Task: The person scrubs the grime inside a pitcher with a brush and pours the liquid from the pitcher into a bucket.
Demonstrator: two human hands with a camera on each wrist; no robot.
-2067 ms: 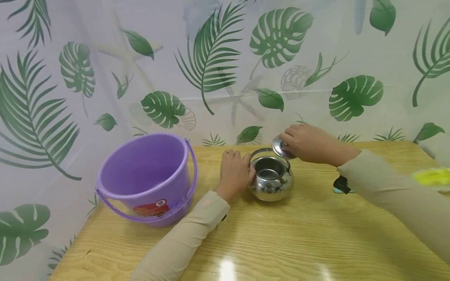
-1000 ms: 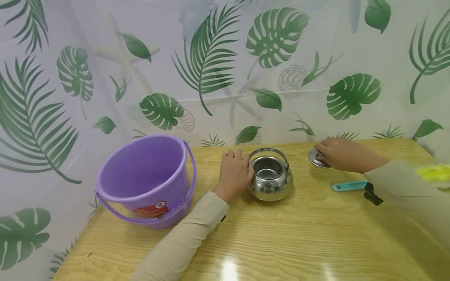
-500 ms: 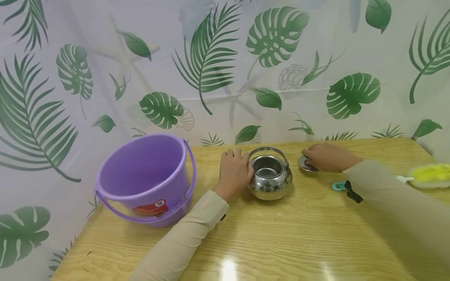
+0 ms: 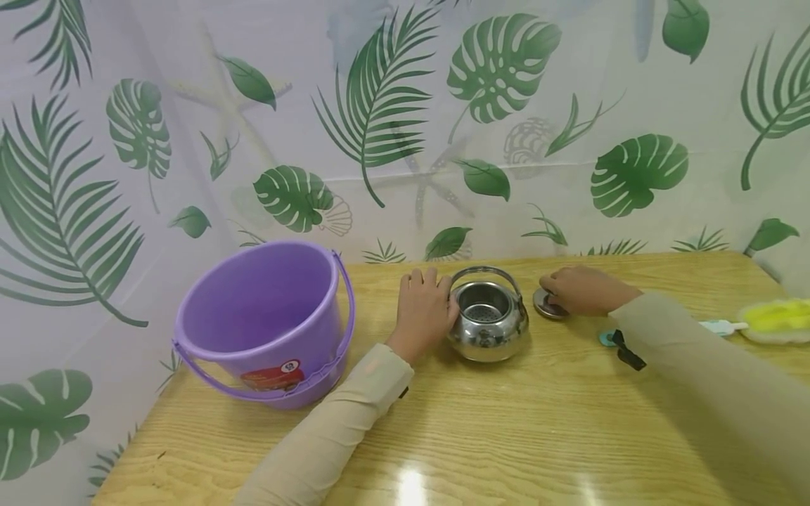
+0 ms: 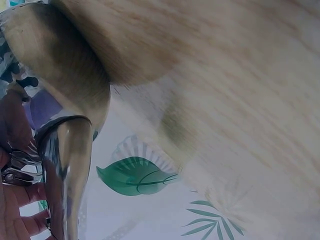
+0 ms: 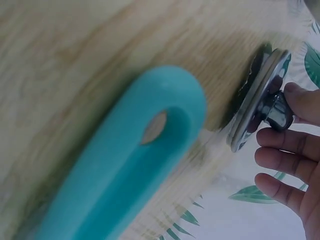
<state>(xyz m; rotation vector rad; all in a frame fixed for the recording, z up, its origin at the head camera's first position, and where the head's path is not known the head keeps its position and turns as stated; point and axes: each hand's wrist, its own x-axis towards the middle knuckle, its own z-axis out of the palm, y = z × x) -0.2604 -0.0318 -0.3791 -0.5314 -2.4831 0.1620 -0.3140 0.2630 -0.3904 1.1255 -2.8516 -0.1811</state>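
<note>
I've got the steel kettle (image 4: pixel 487 337) standing upright on the wooden table (image 4: pixel 481 436), uncovered, perforated strainer (image 4: pixel 484 313) showing inside, handle loop (image 4: pixel 484 270) up. Left hand (image 4: pixel 422 309) grips it at its left side by the loop; I can't make out how far the fingers wrap. Right hand (image 4: pixel 585 289) has the lid (image 4: pixel 548 303) just right of the kettle, knob (image 6: pixel 280 112) pinched between thumb and index, other fingers off it. Lid is right down at the table; can't tell if the rim touches. Status, my read: lid removal done, set-down nearly done, release not done. Nothing else looks started: turquoise handle (image 6: pixel 115 145) and yellow head (image 4: pixel 778 320), probably one brush with my right sleeve (image 4: pixel 690 351) across the middle, lie on the right, neither in hand. Purple bucket (image 4: pixel 310 337) stands left of the kettle, apart from it, untouched.
</note>
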